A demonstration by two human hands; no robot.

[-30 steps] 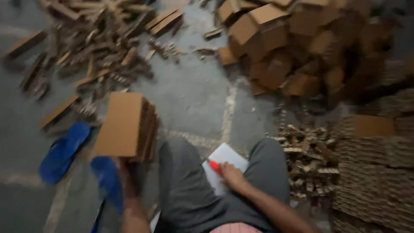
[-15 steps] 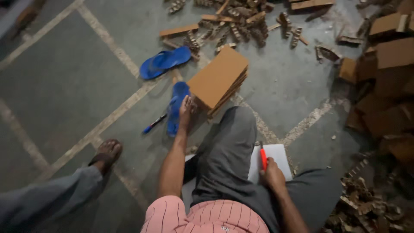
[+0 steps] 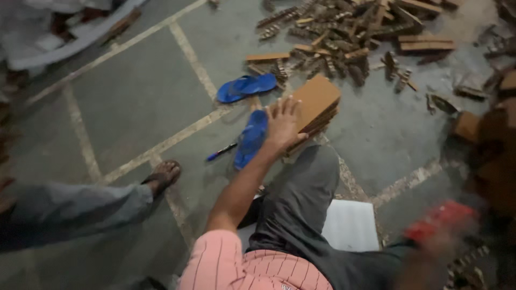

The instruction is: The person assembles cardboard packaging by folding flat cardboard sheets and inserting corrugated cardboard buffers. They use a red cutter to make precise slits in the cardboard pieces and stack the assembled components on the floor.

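My left hand (image 3: 284,124) rests with fingers spread over the near edge of a stack of brown cardboard sheets (image 3: 318,102) that stands tilted on the floor beyond my knee. My right hand (image 3: 430,249) is a blur at the lower right, closed around a red marker (image 3: 442,217). A white pad (image 3: 350,225) lies by my grey-trousered leg (image 3: 301,204), left of that hand. My sleeve is pink with stripes.
Two blue flip-flops (image 3: 246,86) (image 3: 251,138) and a blue pen (image 3: 221,152) lie on the grey tiled floor left of the stack. Another person's sandalled foot (image 3: 161,176) is at the left. Cardboard scraps (image 3: 349,32) litter the top; boxes (image 3: 484,129) stand at right.
The view has swung left and nearer. My right hand with the red marker has moved off the white pad toward the right and is blurred. My left hand stays on the cardboard stack.
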